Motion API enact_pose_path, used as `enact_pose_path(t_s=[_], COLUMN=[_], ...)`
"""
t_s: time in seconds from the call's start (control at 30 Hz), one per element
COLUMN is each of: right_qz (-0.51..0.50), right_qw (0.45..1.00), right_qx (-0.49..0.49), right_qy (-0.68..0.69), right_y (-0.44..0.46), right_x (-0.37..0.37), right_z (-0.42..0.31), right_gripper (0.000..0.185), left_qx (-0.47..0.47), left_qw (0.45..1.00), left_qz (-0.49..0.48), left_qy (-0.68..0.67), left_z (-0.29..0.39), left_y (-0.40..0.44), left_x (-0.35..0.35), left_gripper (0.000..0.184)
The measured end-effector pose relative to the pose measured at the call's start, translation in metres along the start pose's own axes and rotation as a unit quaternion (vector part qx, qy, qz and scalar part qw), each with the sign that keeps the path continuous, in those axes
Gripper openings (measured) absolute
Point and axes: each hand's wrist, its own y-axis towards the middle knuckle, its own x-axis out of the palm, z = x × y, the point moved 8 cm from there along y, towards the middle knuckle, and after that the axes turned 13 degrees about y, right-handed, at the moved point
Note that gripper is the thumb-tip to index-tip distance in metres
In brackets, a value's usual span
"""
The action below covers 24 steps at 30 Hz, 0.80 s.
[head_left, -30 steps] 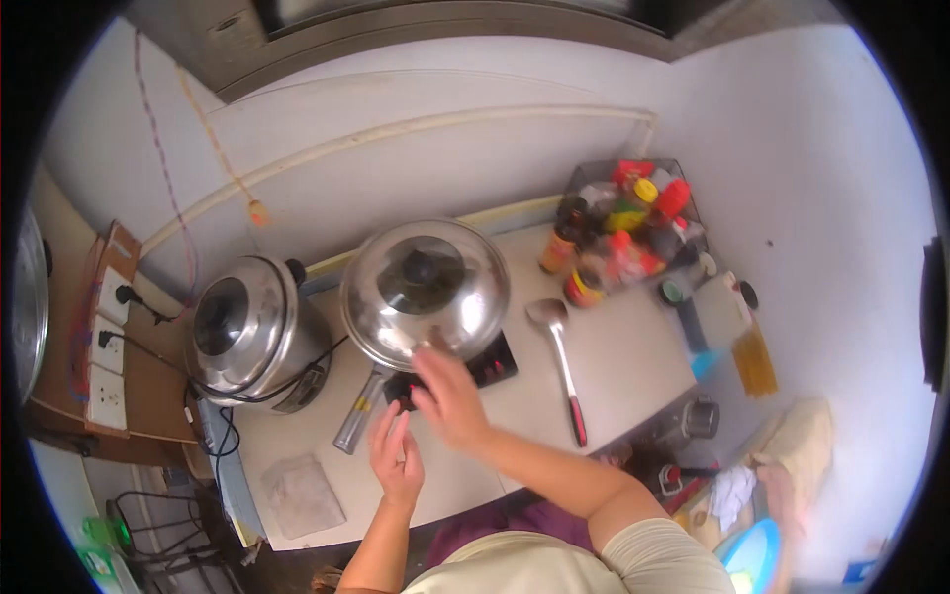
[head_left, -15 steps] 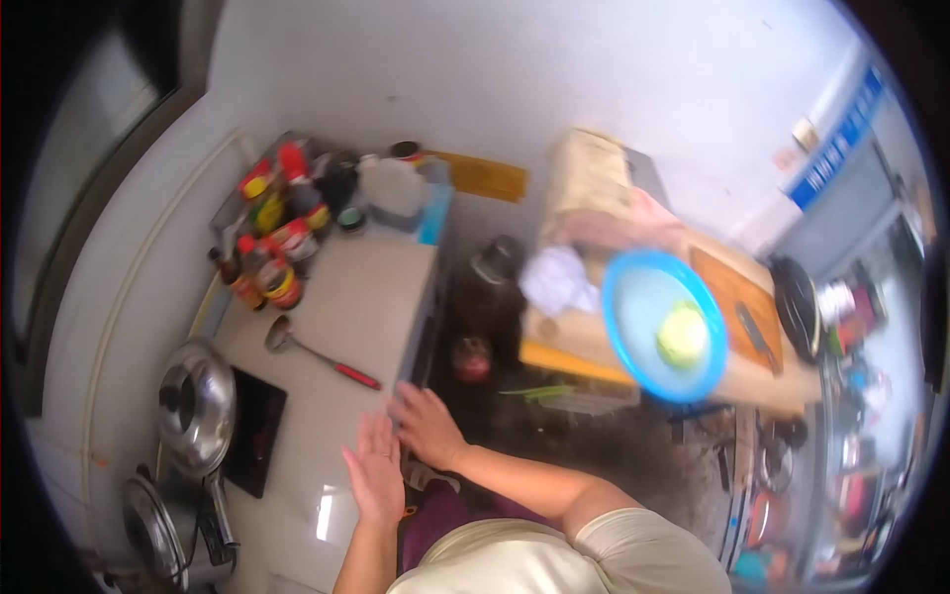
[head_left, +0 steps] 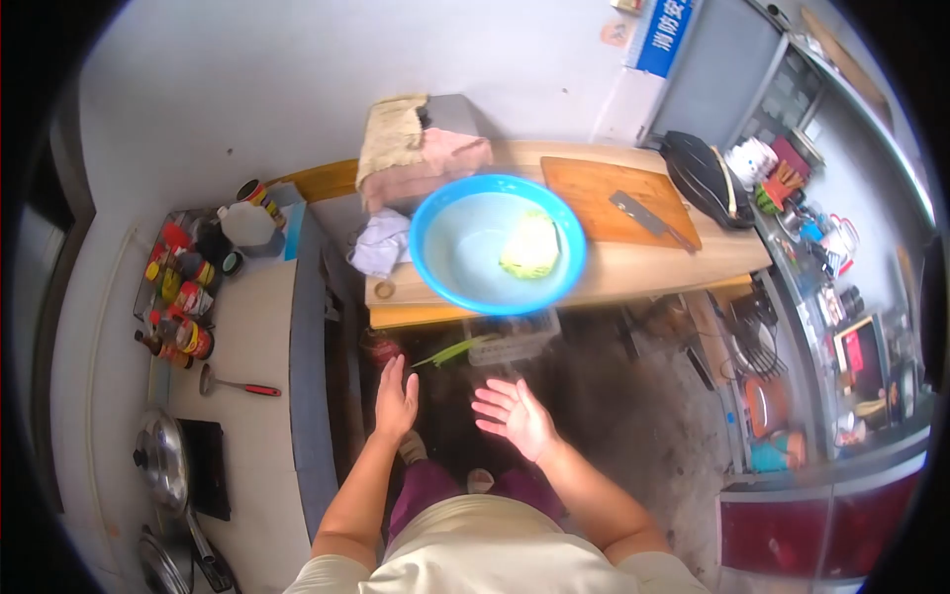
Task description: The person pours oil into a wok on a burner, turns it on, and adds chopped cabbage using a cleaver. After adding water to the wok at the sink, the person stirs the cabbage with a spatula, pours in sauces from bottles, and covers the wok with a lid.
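Observation:
My left hand [head_left: 397, 400] is held out in the air with its fingers stretched, holding nothing. To its right, my right hand [head_left: 519, 417] is also empty, with the palm turned up and fingers spread. Beyond both hands a blue basin [head_left: 427, 276] stands on the wooden table [head_left: 633, 265], apart from my fingers. A pale green cabbage [head_left: 531, 245] sits in the basin's right side. Right of the basin lies a wooden cutting board [head_left: 584, 203], and a cleaver [head_left: 641, 213] rests on it.
Left of me runs a counter [head_left: 259, 342] with sauce bottles [head_left: 188, 337], a ladle [head_left: 237, 387] and a lidded pan [head_left: 163, 463]. A white cloth [head_left: 381, 245] lies by the basin. A black bag-like item [head_left: 705, 178] stands beyond the board. Crowded shelves [head_left: 841, 297] line the right.
My view has swung right, from the counter to the table with the basin. My hands, close together beside the counter before, are now farther apart in front of the table.

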Motion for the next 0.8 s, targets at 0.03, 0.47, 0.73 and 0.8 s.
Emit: enact_pose_path(t_s=[0.03, 0.47, 0.73, 0.8], right_qz=[0.011, 0.195, 0.271, 0.285], right_qw=[1.000, 0.967, 0.949, 0.944], right_qx=[-0.014, -0.158, -0.161, -0.168], right_qy=[0.000, 0.043, 0.011, 0.003], right_y=[-0.002, 0.080, 0.120, 0.115], right_x=[-0.006, -0.042, -0.052, -0.054], right_z=[-0.006, -0.102, -0.119, -0.119], right_gripper=[0.067, 0.083, 0.054, 0.046], left_qx=[0.012, -0.231, -0.258, -0.274], left_qw=[1.000, 0.789, 0.719, 0.698], left_qz=[-0.005, -0.257, -0.369, -0.389], left_qy=[0.007, -0.508, -0.529, -0.535], left_z=[0.016, 0.053, 0.058, 0.052], left_y=[0.007, 0.106, 0.146, 0.144], left_x=[0.001, 0.057, 0.079, 0.091], left_gripper=[0.048, 0.077, 0.062, 0.056])
